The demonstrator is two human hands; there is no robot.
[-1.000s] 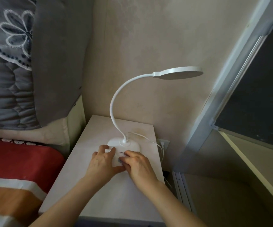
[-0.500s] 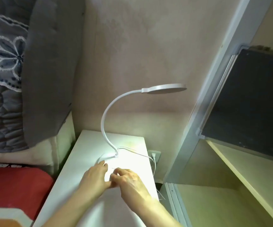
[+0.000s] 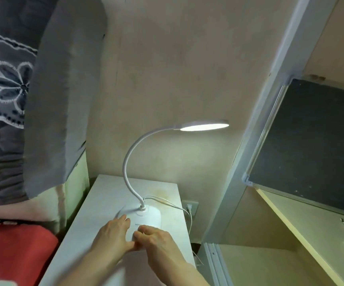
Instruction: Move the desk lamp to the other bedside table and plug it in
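Observation:
A white desk lamp (image 3: 129, 159) with a curved neck stands on the white bedside table (image 3: 105, 199). Its round head (image 3: 204, 126) glows. The lamp's flat base (image 3: 149, 215) lies under my fingers. My left hand (image 3: 113, 234) rests flat on the base's left side, fingers spread. My right hand (image 3: 156, 238) is curled, fingertips pressing the front of the base. A white cord (image 3: 167, 202) runs from the neck to a plug in the wall socket (image 3: 190, 207) beside the table.
A bed with a red cover (image 3: 16, 250) lies to the left, with a grey pillow (image 3: 59, 96) and a patterned quilt (image 3: 4, 85) leaning above it. On the right stand a pale metal frame post (image 3: 255, 137) and a wooden shelf (image 3: 303, 219) with a dark panel behind.
The lamp head, unlit a second ago, now glows brightly. The view has tilted up, so hands and lamp sit lower in frame. Both hands stay on the base.

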